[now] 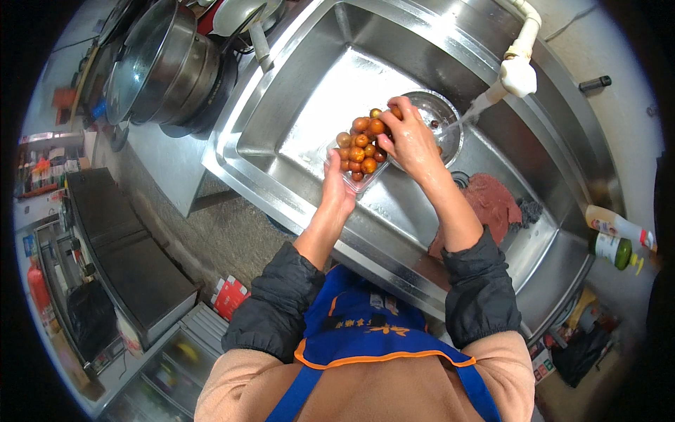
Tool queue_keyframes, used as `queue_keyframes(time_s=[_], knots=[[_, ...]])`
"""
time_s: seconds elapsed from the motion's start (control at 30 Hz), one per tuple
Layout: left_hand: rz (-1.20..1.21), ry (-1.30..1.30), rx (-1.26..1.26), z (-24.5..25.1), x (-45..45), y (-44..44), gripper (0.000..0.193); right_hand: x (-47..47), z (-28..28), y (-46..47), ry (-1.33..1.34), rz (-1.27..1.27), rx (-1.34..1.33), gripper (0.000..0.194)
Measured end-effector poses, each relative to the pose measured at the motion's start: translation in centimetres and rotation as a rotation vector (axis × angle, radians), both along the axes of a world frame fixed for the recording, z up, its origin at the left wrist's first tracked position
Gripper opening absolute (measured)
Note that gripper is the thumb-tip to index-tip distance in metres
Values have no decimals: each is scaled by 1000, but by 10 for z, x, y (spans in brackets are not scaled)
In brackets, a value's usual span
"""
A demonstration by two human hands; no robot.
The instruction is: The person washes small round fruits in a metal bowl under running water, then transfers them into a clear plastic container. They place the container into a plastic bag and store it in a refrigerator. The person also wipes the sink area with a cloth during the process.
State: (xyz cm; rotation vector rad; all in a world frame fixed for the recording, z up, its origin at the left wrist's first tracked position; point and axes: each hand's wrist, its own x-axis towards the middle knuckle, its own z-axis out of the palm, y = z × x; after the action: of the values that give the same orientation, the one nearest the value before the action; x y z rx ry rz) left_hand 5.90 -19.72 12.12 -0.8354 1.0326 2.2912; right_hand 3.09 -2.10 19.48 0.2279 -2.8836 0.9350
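My left hand (338,192) grips the side of a clear plastic container (364,183) heaped with small round orange-brown fruits (356,154), perhaps kumquats or small tomatoes. My right hand (410,138) is curled over the right edge of the heap, with a fruit showing between its fingers. Its palm side is hidden. Partly behind that hand, a round metal bowl (448,108) rests in the stainless steel sink (300,198), with a few fruits visible inside. Water runs from a white tap (518,76) towards the bowl.
A reddish cloth (488,203) and a dark grey scrubber (527,213) lie in the sink's right part. Bottles (611,249) stand beyond its right rim. A large lidded steel pot (169,68) is at upper left, near a pan handle (259,46) reaching towards the sink edge.
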Motion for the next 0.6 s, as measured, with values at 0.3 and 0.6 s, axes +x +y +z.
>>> queue_keyframes(time_s=[0.3,0.6], knots=[[11,87,73,-5,2,-5,57,3,-7,33,145,-5,-407,18],[156,70,22,3,4,-4,58,10,-173,120,-112,-370,228,81]])
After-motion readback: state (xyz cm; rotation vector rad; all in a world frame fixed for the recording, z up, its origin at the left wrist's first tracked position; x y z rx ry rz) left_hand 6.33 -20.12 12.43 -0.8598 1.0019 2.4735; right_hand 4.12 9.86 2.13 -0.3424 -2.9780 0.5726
